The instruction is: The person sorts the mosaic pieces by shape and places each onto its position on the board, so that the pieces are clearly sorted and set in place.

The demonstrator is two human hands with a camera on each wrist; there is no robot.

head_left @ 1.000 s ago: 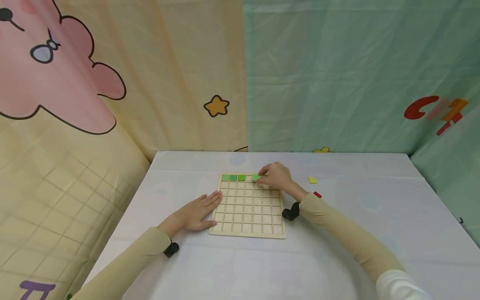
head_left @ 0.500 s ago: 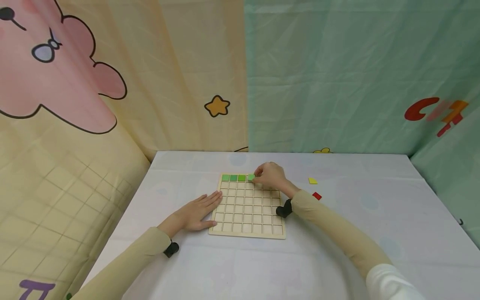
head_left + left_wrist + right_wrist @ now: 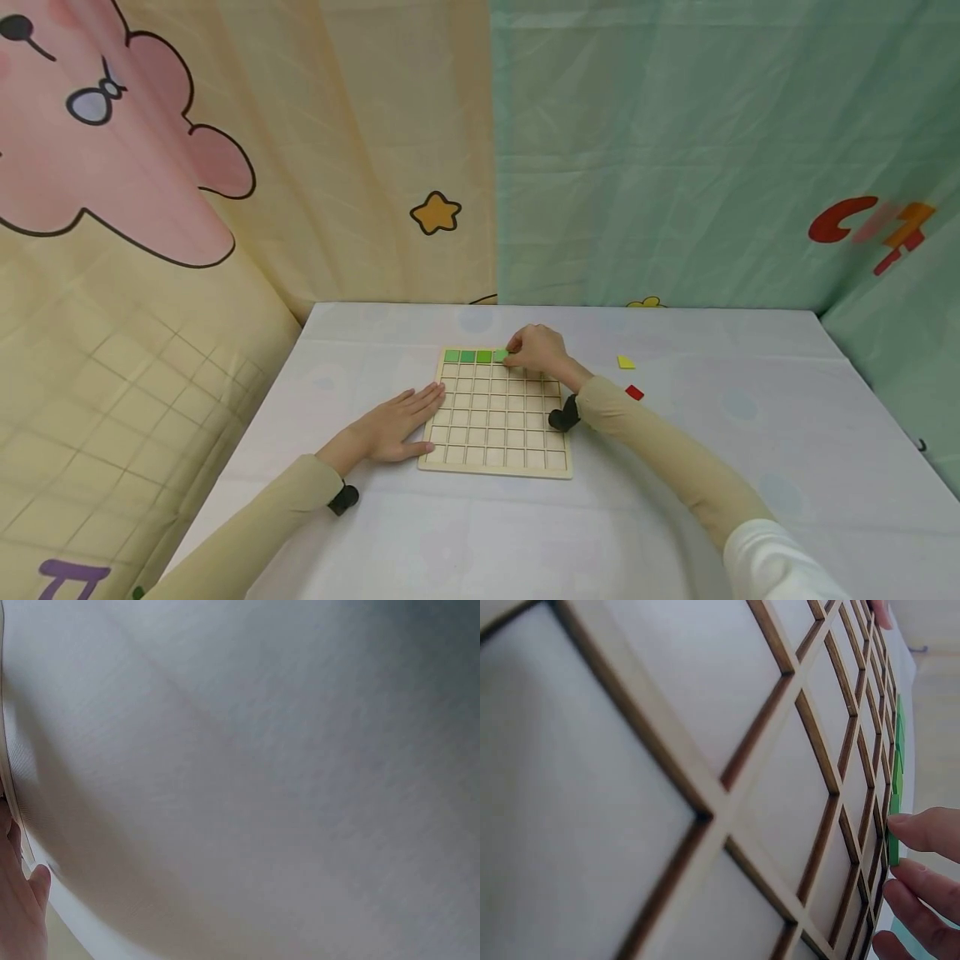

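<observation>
A wooden grid board (image 3: 495,473) with square cells lies on the white table. My right hand (image 3: 542,350) is over its far row and pinches a light green square tile (image 3: 500,356) at the fourth cell from the left. In the right wrist view, thumb and finger hold that tile (image 3: 894,832) by its edges, right at the grid. Three green tiles (image 3: 468,357) fill the cells left of it. My left hand (image 3: 397,425) lies flat with fingers spread, fingertips and thumb on the board's left edge. Part of this hand (image 3: 22,900) shows in the left wrist view.
Right of the board lie a yellow piece (image 3: 626,362) and a red piece (image 3: 634,392). Printed curtains (image 3: 645,150) hang behind the table (image 3: 480,550) and at both sides. A black wrist camera (image 3: 564,414) hangs low over the board's right edge.
My right hand has moved left along the far row with the light green tile, bringing it into line beside the other green tiles. My left hand has stayed in place.
</observation>
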